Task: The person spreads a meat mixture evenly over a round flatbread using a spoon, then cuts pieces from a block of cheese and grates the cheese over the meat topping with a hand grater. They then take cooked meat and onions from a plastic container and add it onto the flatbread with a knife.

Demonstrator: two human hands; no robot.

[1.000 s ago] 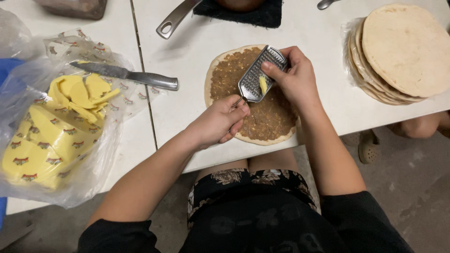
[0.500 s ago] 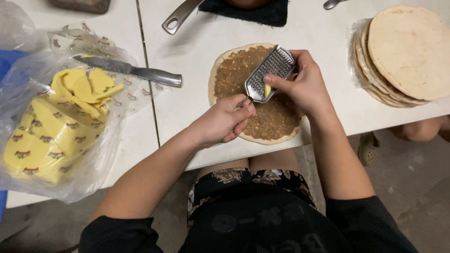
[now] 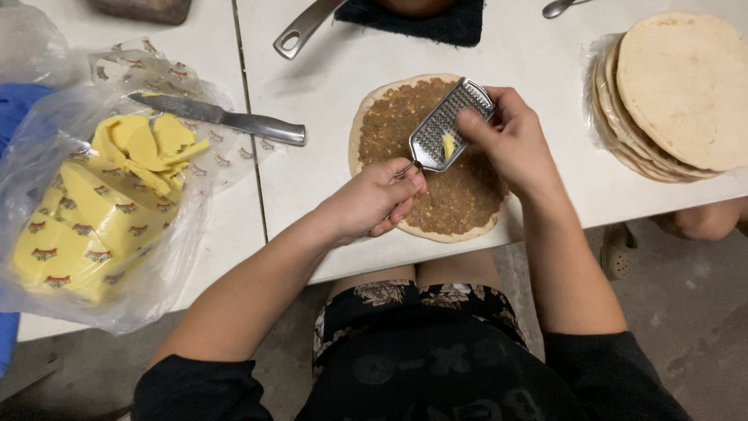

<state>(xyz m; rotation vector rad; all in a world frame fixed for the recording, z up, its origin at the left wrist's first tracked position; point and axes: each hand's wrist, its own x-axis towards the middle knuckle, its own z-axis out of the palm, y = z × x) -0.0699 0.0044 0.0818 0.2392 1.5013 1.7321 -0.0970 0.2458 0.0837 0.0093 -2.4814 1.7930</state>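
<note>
Vs half a second ago: grater point(image 3: 449, 125) sits about where it was over the meat-topped flatbread point(image 3: 425, 156) on the white counter point(image 3: 327, 164); cheese piece point(image 3: 449, 145) has slid lower on the grater face. Right hand point(image 3: 510, 140) closed, fingertips pinching that small yellow piece against the mesh. Left hand point(image 3: 374, 201) closed around the grater's wire handle, mostly hidden in the fist. Stack of plain flatbreads point(image 3: 674, 90) in clear wrap at right, cut off by the frame. Pan handle point(image 3: 304, 27) and dark cloth point(image 3: 428, 19) cropped at the top. Left: clear plastic bag point(image 3: 101, 203) with small red-and-white marks holds yellow cheese slices point(image 3: 93, 210); steel knife point(image 3: 222, 118) lies on it.
</note>
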